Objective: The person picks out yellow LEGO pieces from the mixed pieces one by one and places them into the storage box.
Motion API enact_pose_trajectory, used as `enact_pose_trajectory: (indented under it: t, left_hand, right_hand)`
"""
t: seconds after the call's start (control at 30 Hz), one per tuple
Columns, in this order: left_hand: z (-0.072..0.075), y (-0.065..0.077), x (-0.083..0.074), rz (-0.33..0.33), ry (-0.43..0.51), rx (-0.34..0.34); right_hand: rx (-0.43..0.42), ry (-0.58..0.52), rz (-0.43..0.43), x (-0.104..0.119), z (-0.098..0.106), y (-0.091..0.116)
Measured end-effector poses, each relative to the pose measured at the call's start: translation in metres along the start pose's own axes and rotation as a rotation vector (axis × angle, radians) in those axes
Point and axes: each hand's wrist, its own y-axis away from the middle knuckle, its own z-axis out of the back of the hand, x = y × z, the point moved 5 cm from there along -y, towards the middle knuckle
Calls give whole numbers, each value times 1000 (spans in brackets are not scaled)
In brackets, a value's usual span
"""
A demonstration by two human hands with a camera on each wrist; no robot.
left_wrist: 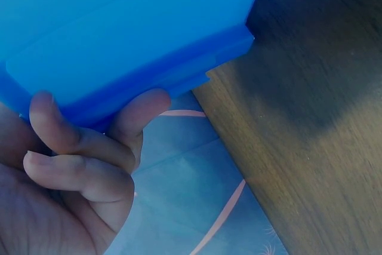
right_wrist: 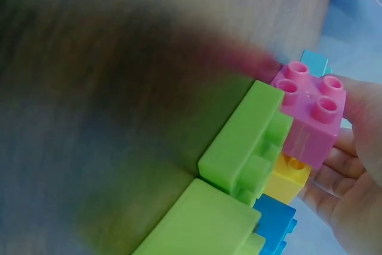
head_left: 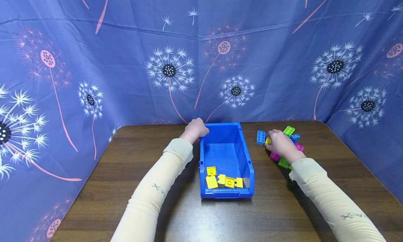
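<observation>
My left hand (head_left: 196,129) grips the rim of a blue plastic bin (head_left: 220,195) at its far left corner. In the left wrist view, fingers (left_wrist: 142,114) curl over the bin's edge. Yellow toy bricks (head_left: 211,182) lie inside, near the bin's low front. To the right, my right hand (head_left: 281,144) reaches down into a small pile of bricks and pinches a yellow brick (head_left: 268,141), mostly covered by the fingers. Around that hand are a blue brick (head_left: 260,137), green bricks (head_left: 283,163) and a pink brick (right_wrist: 310,111).
The bin stands on a brown wooden table (head_left: 132,158). Behind it hangs a blue dandelion-print cloth (head_left: 132,60), close to the table's far edge. More bricks, such as a lime green brick (head_left: 288,130), lie beyond the right hand.
</observation>
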Motion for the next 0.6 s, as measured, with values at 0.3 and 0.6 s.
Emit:
enact_pose_trajectory:
  t: [0.3, 0.6]
  left_hand:
    - [0, -1, 1, 0, -12, -9]
    - [-1, -1, 1, 1, 1, -8]
  right_hand:
    - [0, 0, -2, 2, 3, 3]
    - [-21, 2, 0, 7, 13, 4]
